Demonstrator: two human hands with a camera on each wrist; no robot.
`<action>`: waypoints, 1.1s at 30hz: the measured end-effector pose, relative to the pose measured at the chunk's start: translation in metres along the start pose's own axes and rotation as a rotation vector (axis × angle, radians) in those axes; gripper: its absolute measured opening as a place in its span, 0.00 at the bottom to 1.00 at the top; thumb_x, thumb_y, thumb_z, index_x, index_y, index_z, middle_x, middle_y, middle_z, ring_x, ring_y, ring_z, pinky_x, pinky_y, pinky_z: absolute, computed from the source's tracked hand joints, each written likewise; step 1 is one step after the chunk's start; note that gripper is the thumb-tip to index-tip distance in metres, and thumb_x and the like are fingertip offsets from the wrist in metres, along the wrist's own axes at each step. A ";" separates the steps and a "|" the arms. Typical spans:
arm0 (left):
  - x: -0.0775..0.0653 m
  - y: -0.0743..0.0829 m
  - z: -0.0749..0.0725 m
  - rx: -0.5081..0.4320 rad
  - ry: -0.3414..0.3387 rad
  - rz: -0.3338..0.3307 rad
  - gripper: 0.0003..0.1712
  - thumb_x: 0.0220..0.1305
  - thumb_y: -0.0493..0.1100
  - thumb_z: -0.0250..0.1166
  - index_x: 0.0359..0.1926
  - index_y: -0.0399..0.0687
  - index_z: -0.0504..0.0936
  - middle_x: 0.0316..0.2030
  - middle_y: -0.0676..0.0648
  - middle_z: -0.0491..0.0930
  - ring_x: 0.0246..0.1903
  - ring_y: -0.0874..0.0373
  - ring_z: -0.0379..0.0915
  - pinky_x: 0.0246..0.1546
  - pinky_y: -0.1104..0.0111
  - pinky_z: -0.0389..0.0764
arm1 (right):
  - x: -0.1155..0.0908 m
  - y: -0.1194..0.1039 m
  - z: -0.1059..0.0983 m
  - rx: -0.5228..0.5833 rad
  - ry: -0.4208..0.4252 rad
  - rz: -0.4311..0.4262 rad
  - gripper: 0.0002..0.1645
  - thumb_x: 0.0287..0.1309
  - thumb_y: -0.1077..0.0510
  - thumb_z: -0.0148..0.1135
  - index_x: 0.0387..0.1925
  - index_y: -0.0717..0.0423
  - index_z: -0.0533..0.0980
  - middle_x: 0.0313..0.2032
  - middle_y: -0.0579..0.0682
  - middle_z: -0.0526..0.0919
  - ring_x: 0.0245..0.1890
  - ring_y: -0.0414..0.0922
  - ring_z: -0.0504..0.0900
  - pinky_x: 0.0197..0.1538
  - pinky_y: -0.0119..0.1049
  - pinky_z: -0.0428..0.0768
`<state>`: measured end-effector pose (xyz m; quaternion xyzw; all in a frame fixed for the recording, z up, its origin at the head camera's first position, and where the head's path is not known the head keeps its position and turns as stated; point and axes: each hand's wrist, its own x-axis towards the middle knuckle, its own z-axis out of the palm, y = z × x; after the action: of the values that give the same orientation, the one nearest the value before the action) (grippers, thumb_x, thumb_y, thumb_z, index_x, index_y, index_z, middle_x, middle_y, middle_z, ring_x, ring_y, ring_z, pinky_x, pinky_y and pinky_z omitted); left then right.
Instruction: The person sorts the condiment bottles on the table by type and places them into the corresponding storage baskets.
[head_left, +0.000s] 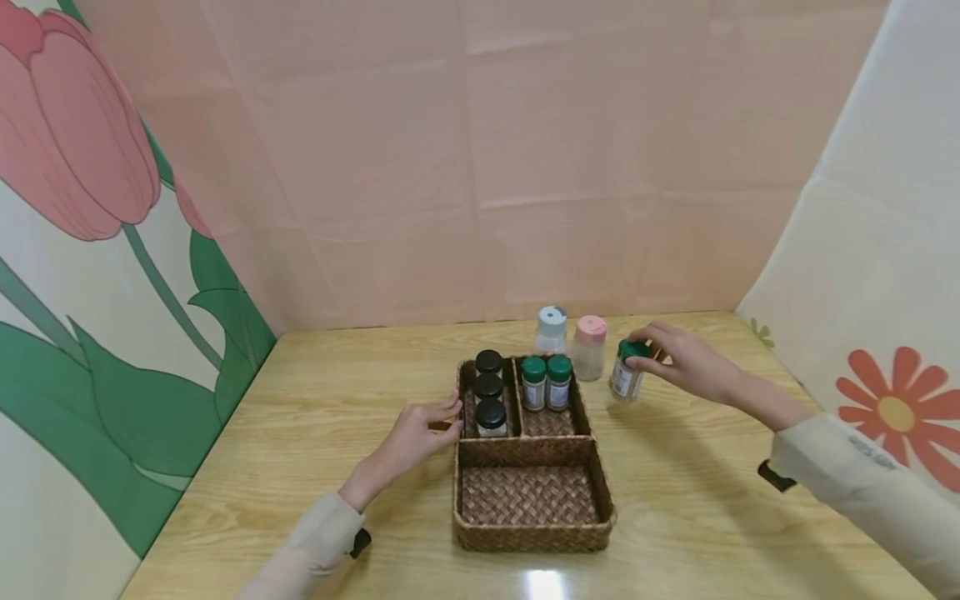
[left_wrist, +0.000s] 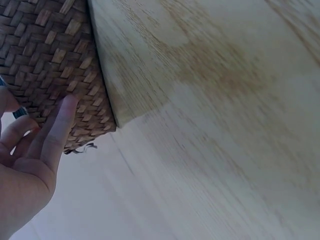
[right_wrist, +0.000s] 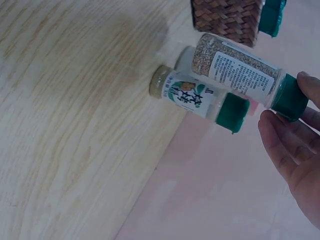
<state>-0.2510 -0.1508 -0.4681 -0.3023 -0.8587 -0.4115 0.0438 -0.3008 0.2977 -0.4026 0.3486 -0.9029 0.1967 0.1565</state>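
My right hand pinches a green-capped spice jar by its cap, just right of the woven basket. The right wrist view shows brown grains in this jar, and a second green-capped jar on the table behind it. My left hand touches the basket's left wall with its fingertips. In the left wrist view a straight finger lies against the weave. Three black-capped jars stand in the back-left compartment, two green-capped jars in the back-right one. The wide front compartment shows its bare woven floor.
Behind the basket's right back corner stand a bottle with a light blue cap and one with a pink cap. A pink cloth hangs along the back edge of the wooden table. Printed flower panels flank both sides.
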 end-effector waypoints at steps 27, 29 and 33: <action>0.000 0.002 -0.003 -0.024 -0.017 -0.045 0.23 0.69 0.40 0.63 0.60 0.30 0.76 0.65 0.36 0.68 0.05 0.67 0.51 0.08 0.75 0.63 | 0.025 -0.034 -0.018 -0.001 0.012 -0.035 0.18 0.66 0.53 0.64 0.55 0.55 0.78 0.43 0.44 0.79 0.37 0.40 0.80 0.36 0.40 0.80; -0.001 0.002 -0.002 -0.023 -0.017 -0.044 0.23 0.69 0.40 0.63 0.60 0.30 0.76 0.65 0.37 0.68 0.06 0.67 0.53 0.09 0.75 0.64 | 0.028 -0.037 -0.018 -0.007 0.030 -0.051 0.18 0.65 0.54 0.66 0.54 0.55 0.79 0.42 0.43 0.79 0.36 0.38 0.80 0.34 0.38 0.80; -0.001 0.002 -0.001 -0.019 -0.018 -0.046 0.23 0.70 0.41 0.63 0.60 0.31 0.75 0.65 0.38 0.68 0.06 0.67 0.53 0.09 0.74 0.65 | 0.032 -0.042 -0.016 0.005 0.039 -0.071 0.19 0.62 0.55 0.68 0.54 0.54 0.79 0.43 0.44 0.80 0.35 0.36 0.78 0.33 0.35 0.79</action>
<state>-0.2496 -0.1515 -0.4665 -0.2865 -0.8618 -0.4180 0.0238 -0.2921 0.2582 -0.3645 0.3768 -0.8863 0.1999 0.1803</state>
